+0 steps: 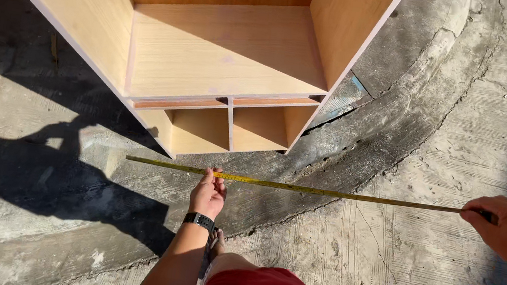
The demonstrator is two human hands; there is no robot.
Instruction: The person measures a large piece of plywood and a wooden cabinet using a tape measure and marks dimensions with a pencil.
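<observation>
- Rough grey concrete floor (pixel 419 259), with a curved raised rim beyond the hands.
- Hard sunlight; dark shadows left of the hands.
- Plywood cabinet (pixel 225 55) beyond the hands.

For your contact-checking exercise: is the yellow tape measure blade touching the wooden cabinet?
Apart. The head view shows bare concrete floor between the tape measure blade and the wooden cabinet.

No packages, labels or signs in view. One possible screen: a small dark rectangular smartwatch face (pixel 199 220) on a black band, sitting on the wrist of the left hand (pixel 208 193), low centre of frame. Face appears black and unlit; too small to make out any display on it.
</observation>
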